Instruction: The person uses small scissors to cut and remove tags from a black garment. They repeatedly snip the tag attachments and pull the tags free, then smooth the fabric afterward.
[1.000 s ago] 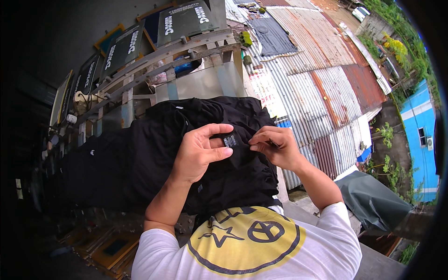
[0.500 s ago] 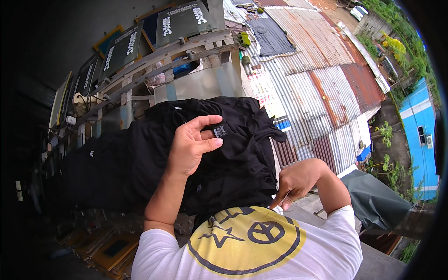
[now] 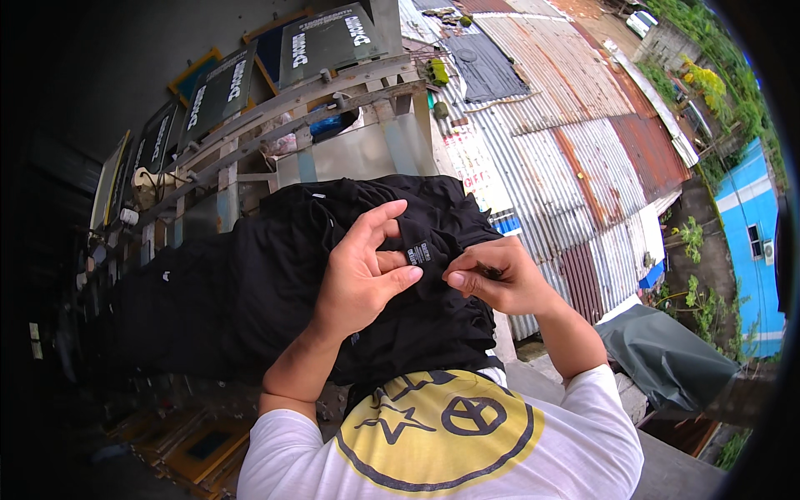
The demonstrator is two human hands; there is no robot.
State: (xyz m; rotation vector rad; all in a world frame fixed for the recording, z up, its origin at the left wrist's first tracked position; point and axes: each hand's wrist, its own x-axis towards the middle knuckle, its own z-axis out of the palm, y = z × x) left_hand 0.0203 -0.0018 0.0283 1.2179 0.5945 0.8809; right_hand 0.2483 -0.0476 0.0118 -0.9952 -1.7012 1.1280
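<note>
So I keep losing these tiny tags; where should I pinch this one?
Pinch the small black tag by its free edge, from the right: the left hand already pins its left side against the black garment, and the right hand is beside it.

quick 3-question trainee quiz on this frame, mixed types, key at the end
1. True or false: both hands are at the small label on the black garment.
2. Which hand pinches the label between thumb and fingers? A left hand B right hand
3. Fill in: beyond the black garment, the roofs are corrugated ____.

Key: 1 true; 2 A; 3 metal
</note>
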